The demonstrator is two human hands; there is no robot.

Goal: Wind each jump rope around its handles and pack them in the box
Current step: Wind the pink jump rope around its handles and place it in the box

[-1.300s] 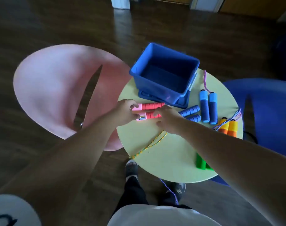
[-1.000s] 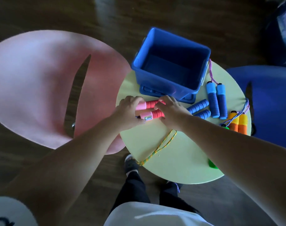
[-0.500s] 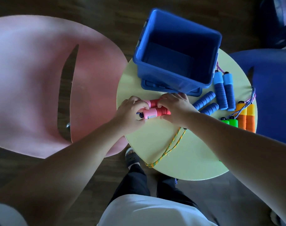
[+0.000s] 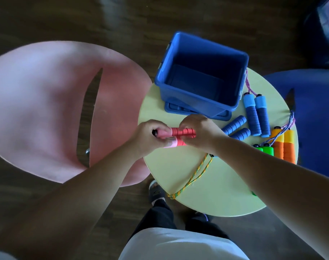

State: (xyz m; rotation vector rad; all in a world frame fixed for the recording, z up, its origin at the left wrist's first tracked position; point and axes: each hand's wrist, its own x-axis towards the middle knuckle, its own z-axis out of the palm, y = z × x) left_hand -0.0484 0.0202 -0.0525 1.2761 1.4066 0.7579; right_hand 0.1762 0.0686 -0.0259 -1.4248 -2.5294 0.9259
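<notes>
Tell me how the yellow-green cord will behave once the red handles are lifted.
Probably floppy: the cord lies in loose curves across the table and droops over its edge. Likely light, so it should trail behind the red handles gripped by the left hand and right hand.

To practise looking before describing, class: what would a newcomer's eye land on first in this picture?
The left hand and right hand grip a pair of red-and-pink handles together over the round pale-green table. Right behind them stands an open blue box, and a large pink chair fills the left of the view.
</notes>
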